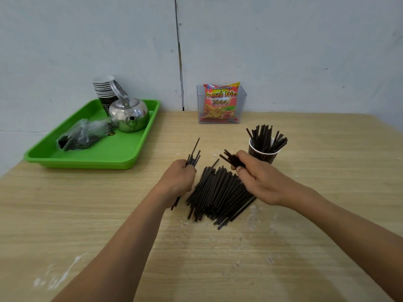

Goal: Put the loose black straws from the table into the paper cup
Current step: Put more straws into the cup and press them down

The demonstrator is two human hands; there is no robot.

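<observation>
1. Risk: my right hand (259,182) clamps a fanned bunch (232,159); ends could snag the paper cup (261,155) rim & tip it
2. My left hand (178,177) grips another bunch (194,156); loose ones may slip out
3. Straws (218,192): thin, black, straight, piled btwn my hands, cup just far-right of pile

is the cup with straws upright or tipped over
Upright: the paper cup stands rim-up on the table, with black straws fanning out of its mouth.
</observation>
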